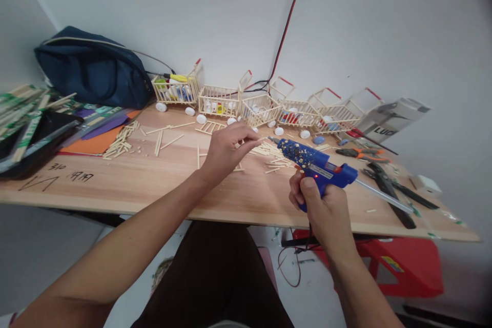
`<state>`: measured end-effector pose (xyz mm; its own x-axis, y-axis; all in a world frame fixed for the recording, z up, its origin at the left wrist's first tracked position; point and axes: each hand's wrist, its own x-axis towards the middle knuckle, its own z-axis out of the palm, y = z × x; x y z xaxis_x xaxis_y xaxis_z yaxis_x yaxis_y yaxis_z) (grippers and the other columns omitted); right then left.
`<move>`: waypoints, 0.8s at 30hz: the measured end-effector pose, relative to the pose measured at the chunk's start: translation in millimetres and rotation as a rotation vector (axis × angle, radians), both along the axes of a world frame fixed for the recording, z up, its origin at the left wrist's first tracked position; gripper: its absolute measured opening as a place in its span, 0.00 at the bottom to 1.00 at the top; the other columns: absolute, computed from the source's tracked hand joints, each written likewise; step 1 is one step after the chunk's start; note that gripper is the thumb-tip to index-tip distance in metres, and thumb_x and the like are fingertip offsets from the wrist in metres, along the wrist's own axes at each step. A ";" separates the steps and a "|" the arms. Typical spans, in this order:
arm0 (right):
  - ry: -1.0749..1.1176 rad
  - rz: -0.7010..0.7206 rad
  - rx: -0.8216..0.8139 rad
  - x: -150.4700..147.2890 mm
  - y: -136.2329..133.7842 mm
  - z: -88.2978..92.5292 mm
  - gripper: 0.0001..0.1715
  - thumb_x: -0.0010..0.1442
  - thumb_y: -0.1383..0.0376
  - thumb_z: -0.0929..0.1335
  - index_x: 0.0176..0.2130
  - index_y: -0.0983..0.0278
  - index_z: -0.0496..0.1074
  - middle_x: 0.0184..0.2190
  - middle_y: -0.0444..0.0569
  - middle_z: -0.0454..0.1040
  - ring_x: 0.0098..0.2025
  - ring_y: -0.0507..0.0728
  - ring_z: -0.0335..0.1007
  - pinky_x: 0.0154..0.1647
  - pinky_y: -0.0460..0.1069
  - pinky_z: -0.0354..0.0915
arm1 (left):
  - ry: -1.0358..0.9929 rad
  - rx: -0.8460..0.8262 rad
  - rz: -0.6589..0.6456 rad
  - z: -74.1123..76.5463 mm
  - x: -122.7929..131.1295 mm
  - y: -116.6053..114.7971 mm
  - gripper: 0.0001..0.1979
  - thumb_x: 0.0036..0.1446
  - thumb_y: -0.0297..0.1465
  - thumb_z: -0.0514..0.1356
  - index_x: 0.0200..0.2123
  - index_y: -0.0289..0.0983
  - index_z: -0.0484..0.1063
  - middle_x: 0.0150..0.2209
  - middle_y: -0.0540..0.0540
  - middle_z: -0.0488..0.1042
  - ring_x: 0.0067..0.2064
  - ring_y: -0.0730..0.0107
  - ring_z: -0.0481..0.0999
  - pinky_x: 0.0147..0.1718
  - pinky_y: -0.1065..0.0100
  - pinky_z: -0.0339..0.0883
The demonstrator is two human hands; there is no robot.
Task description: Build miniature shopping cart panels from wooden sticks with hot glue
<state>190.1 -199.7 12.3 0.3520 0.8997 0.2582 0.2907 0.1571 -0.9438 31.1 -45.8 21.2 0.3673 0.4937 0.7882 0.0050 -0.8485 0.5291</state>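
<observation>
My right hand (323, 205) is wrapped round the handle of a blue hot glue gun (303, 156), which has a small red light lit and a clear glue stick (384, 196) sticking out of its back. The gun's nozzle points left. Just in front of the nozzle, my left hand (234, 146) pinches a short thin wooden stick (263, 138) between thumb and fingertips. Whether nozzle and stick touch, I cannot tell. Behind and below my hands lies a loose pile of cut wooden sticks (279, 156). A small ladder-like stick frame (210, 127) lies beyond my left hand.
Several miniature stick shopping carts (221, 101) with white or blue wheels line the wall. Pliers (363, 154) and black cutters (390, 192) lie at right, near a box (392, 120). A blue bag (96, 69), coloured sheets (90, 138) and more sticks (123, 141) occupy the left.
</observation>
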 end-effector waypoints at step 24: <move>-0.452 -0.336 0.021 10.7 3.8 -8.7 0.21 0.56 0.48 0.68 0.31 0.64 0.74 0.25 0.49 0.72 0.29 0.58 0.68 0.34 0.52 0.64 | -0.125 -0.258 -0.134 2.3 -0.5 4.0 0.04 0.55 0.30 0.63 0.29 0.36 0.76 0.33 0.45 0.78 0.37 0.69 0.75 0.38 0.66 0.67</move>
<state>200.8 -196.0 3.6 0.4685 0.7503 0.4664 0.7025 0.0038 -0.7117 30.6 -41.8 23.4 0.3507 0.6371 0.6864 -0.1770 -0.6746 0.7166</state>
